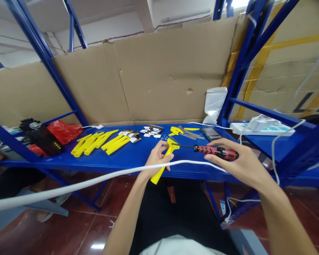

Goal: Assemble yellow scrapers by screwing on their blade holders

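Note:
My left hand (157,156) is closed around a yellow plastic scraper handle (159,173), tilted at the table's front edge with its wider head uppermost. In my right hand (235,157) is a red-and-black screwdriver (208,150), held level with its thin shaft pointing left. The screwdriver's tip reaches the head of the handle; whether a screw sits there is too small to tell. Just beyond lie loose yellow pieces (177,130) and flat metal blades (190,133). Tiny white bits (164,137) are scattered near my left hand.
Several yellow handles (91,143) lie on the blue table (133,161) at left, beside small white-and-black packs (152,131). A black bottle (44,138) and red bag (63,131) stand farther left. A white cable (117,172) crosses in front of my hands. A power strip (263,129) is at right.

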`<state>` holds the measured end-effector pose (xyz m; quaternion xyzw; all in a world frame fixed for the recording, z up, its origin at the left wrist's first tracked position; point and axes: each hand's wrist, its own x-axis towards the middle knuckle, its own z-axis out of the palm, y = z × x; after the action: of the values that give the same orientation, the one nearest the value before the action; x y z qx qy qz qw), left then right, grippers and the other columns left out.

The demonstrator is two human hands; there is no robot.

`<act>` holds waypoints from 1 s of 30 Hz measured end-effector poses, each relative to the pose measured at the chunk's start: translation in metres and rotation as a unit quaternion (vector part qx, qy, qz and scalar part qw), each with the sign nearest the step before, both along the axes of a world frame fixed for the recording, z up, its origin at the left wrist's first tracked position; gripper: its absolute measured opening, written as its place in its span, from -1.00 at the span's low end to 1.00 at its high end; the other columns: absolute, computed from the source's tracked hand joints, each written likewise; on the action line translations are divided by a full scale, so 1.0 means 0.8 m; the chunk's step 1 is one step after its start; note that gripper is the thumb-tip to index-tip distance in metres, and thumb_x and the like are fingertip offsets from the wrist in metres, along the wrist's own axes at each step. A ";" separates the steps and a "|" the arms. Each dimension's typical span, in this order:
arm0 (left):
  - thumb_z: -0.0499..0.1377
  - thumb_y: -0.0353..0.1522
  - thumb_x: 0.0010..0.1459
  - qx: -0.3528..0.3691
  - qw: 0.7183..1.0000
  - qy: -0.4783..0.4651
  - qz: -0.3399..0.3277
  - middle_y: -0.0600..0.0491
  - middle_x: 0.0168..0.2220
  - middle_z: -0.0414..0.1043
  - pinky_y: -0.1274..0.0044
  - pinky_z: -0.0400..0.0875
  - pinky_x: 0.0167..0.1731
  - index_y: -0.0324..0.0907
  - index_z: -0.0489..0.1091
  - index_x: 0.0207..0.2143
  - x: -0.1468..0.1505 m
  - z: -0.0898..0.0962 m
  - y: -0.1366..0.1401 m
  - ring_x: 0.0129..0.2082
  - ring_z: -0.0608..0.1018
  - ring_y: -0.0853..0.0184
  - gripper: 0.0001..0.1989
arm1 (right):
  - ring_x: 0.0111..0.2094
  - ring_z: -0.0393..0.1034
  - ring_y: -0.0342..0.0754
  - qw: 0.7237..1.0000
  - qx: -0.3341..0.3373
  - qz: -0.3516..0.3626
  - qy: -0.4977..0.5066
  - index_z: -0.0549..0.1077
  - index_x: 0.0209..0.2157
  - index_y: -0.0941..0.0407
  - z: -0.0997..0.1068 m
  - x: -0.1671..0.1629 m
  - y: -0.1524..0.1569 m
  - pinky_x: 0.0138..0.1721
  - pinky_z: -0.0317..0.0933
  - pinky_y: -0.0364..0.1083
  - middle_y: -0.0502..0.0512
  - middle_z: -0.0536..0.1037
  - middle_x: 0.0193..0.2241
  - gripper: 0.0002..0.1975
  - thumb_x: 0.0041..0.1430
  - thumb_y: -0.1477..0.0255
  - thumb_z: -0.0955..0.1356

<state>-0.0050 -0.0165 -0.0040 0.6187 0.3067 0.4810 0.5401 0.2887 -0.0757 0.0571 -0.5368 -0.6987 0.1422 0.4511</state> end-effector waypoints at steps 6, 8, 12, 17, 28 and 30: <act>0.55 -0.17 0.13 0.020 0.998 -0.059 -0.007 0.04 -0.05 0.57 0.55 0.52 -0.62 -0.11 0.27 0.01 0.005 0.000 0.004 -0.62 0.56 0.49 -0.40 | -0.44 0.50 0.02 0.996 0.059 0.013 -0.068 0.71 -0.14 0.02 -0.002 0.000 -0.009 -0.38 0.36 -0.03 0.04 0.70 -0.37 -0.53 0.22 -0.09 0.52; 0.56 -0.17 0.11 0.032 0.996 -0.086 -0.002 0.04 -0.03 0.57 0.55 0.49 -0.62 -0.10 0.27 0.01 0.005 0.002 0.004 -0.63 0.56 0.49 -0.39 | -0.36 0.57 0.07 0.996 0.070 -0.003 -0.055 0.74 -0.14 0.02 0.001 -0.003 -0.012 -0.27 0.43 0.01 0.06 0.73 -0.33 -0.53 0.20 -0.08 0.55; 0.55 -0.21 0.12 0.067 0.983 -0.170 0.029 0.11 -0.07 0.54 0.55 0.46 -0.56 -0.04 0.26 0.03 -0.004 0.015 -0.003 -0.60 0.54 0.52 -0.40 | -0.19 0.65 0.14 0.991 0.119 -0.013 0.059 0.79 -0.10 -0.03 0.003 -0.002 -0.010 -0.09 0.46 0.07 0.07 0.78 -0.18 -0.63 0.10 0.10 0.64; 0.50 -0.22 0.19 0.109 0.963 -0.241 0.058 0.12 -0.01 0.54 0.53 0.40 -0.56 0.14 0.34 0.15 -0.029 0.046 -0.032 -0.61 0.42 0.57 -0.44 | -0.39 0.53 0.03 0.932 0.153 0.051 0.325 0.77 -0.16 0.00 0.003 -0.002 0.001 -0.30 0.38 0.04 0.06 0.70 -0.31 -0.65 -0.04 0.33 0.69; 0.48 -0.22 0.24 0.104 0.973 -0.204 0.037 0.12 -0.14 0.56 0.56 0.43 -0.62 0.02 0.30 0.10 -0.026 0.067 -0.057 -0.64 0.51 0.51 -0.48 | -0.44 0.53 -0.01 0.948 0.020 0.100 0.303 0.55 -0.29 0.05 -0.005 -0.033 0.001 -0.45 0.45 -0.06 0.05 0.61 -0.38 -0.66 0.24 0.12 0.61; 0.49 -0.20 0.23 0.073 0.985 -0.159 0.006 0.06 -0.09 0.59 0.56 0.47 -0.63 -0.04 0.26 0.10 -0.013 0.065 -0.060 -0.63 0.58 0.45 -0.45 | -0.30 0.65 0.08 0.950 0.021 0.106 0.293 0.57 -0.15 0.04 -0.008 -0.042 -0.002 -0.42 0.53 -0.04 0.17 0.72 -0.11 -0.62 0.23 0.08 0.60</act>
<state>-0.0151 -0.0645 0.0478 0.5706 0.1846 0.5973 0.5325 0.2553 -0.0774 0.0506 -0.3848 -0.5918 0.3257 0.6290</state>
